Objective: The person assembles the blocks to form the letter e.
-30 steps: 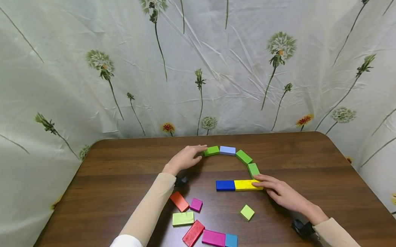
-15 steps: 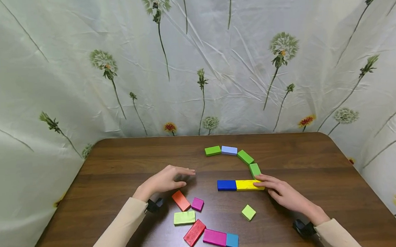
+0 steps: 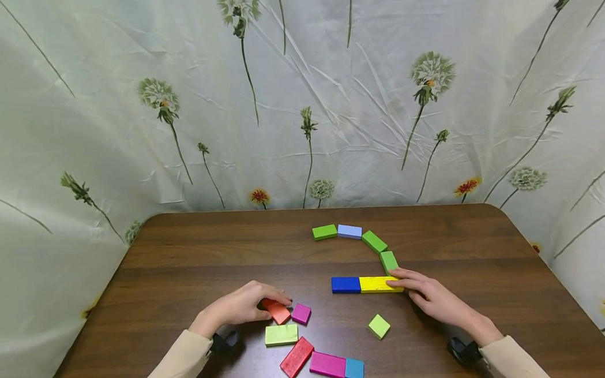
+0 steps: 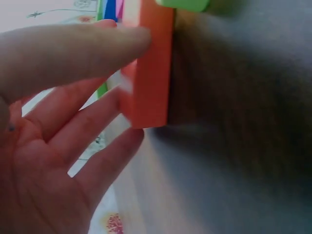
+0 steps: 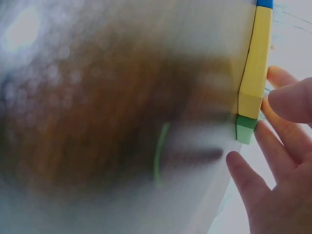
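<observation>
My left hand (image 3: 242,303) is at an orange-red block (image 3: 279,313) lying left of centre on the table. In the left wrist view the thumb lies along one side of this block (image 4: 153,73) and fingertips meet its other side and end, in a pinch. My right hand (image 3: 436,297) rests with extended fingers at the right end of the yellow block (image 3: 375,284), which lies end to end with a dark blue block (image 3: 346,285). From there a curve runs up and left: a green block (image 3: 388,261), another green block (image 3: 375,242), a light blue block (image 3: 349,231) and a green block (image 3: 325,232).
Close to the left hand lie a magenta cube (image 3: 301,314) and a lime block (image 3: 281,335). Nearer the front are a red block (image 3: 297,358), a magenta block (image 3: 327,365) and a blue cube (image 3: 354,369). A lime cube (image 3: 379,326) sits apart. Floral cloth (image 3: 276,98) hangs behind the wooden table (image 3: 181,242).
My left hand has come back from the leftmost green block of the curve, toward me and left, and taken hold of the orange-red block. The right hand stays at the yellow block.
</observation>
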Demonstrator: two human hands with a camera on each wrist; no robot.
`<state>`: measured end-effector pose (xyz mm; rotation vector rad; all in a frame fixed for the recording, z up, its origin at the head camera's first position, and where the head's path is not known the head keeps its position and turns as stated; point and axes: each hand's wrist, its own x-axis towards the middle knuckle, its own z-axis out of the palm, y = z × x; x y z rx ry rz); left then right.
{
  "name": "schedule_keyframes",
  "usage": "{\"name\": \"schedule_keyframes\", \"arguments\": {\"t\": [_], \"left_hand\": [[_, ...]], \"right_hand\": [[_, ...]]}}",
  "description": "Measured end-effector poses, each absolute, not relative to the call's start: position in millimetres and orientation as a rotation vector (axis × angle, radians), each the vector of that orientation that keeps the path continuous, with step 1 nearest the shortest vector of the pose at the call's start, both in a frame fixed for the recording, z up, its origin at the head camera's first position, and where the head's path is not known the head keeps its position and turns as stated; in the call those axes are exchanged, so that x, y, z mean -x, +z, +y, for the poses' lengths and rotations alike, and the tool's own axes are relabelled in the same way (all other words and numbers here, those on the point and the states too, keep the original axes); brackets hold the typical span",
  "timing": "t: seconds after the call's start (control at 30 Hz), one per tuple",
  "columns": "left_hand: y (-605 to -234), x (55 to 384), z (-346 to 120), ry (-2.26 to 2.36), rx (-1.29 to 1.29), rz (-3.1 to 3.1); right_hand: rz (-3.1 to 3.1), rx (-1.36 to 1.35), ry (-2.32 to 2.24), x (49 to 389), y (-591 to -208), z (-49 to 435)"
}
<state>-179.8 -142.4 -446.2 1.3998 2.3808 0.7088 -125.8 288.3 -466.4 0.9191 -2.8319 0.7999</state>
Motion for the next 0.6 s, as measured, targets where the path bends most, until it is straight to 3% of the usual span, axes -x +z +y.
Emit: {"name": "schedule_keyframes", "arguments": {"t": [0.37, 0.6], "left_hand": [[-454.3, 178.9, -142.6, 0.696, -1.557, 2.453], [-452.4, 180.5, -148.1, 0.696, -1.492, 2.517]], "right_hand": [[-2.848, -0.917, 0.808, 125.1, -465.2, 287.9], [-2.834, -0.922, 0.803, 124.9, -465.0, 287.5]]}}
